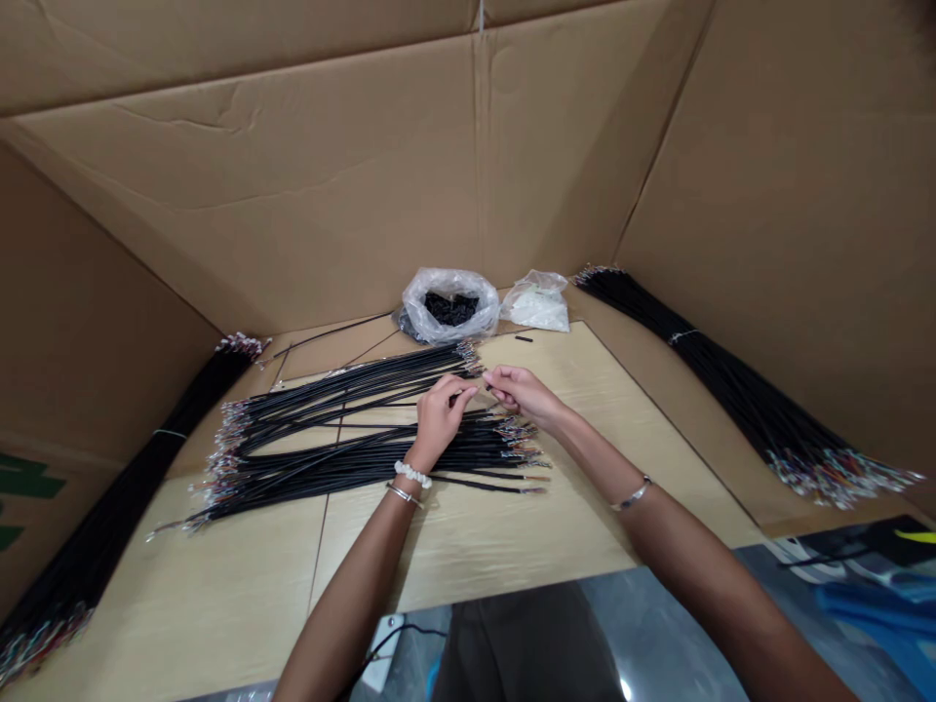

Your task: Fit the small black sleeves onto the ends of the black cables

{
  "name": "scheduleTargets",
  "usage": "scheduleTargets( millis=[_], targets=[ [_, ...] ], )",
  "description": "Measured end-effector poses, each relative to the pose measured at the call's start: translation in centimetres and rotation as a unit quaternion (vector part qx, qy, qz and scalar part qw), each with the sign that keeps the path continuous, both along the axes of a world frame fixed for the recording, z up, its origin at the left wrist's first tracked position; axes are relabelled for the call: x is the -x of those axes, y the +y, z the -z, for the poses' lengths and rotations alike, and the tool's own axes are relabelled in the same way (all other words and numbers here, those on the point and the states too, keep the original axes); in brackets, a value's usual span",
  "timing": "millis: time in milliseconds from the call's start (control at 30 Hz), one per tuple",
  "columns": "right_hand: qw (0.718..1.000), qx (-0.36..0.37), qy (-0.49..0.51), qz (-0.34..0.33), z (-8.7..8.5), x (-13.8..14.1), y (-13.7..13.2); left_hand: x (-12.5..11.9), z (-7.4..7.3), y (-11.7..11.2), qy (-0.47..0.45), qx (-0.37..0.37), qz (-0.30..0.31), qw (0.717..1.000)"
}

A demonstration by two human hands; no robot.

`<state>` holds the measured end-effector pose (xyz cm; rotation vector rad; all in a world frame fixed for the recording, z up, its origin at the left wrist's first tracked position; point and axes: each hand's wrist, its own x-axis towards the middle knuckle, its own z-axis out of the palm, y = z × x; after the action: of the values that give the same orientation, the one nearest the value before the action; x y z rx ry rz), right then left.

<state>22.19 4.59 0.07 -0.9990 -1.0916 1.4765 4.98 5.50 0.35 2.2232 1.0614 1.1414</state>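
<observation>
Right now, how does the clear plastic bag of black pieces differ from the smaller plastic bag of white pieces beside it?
The clear plastic bag of black pieces is bigger and its mouth gapes open; the smaller plastic bag of white pieces lies flatter and looks closed. The first holds black contents, the second white. Both are thin plastic beside the cardboard wall.

Both arms extended, left hand (pixel 440 410), right hand (pixel 521 392), fingertips seemingly pinched together

Both hands' fingers (pixel 459 389) pinch one black cable (pixel 395 403) above the spread cable pile (pixel 351 458)
</observation>
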Motion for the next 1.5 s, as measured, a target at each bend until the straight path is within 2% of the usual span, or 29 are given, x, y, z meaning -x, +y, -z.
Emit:
scheduleTargets(
  millis=[133, 500, 1133, 1500],
  targets=[
    [0.999, 0.003, 0.039, -0.037, -0.44, -0.05, -0.13, 0.1, 0.03, 0.11, 0.001, 0.005, 0.01, 1.0],
    [0.995, -0.035, 0.003, -0.088, -0.75, -0.43, -0.14, 0.25, 0.05, 0.34, -0.008, 0.024, 0.05, 0.998],
    [0.994, -0.042, -0.002, -0.098, -0.92, -0.57, -0.37, 0.28, -0.5, 0.35, -0.019, 0.045, 0.073, 0.996],
    [0.993, -0.037, 0.006, -0.109, -0.41, -0.55, -0.05, 0.54, -0.42, 0.5, -0.008, 0.046, 0.09, 0.995]
  ],
)
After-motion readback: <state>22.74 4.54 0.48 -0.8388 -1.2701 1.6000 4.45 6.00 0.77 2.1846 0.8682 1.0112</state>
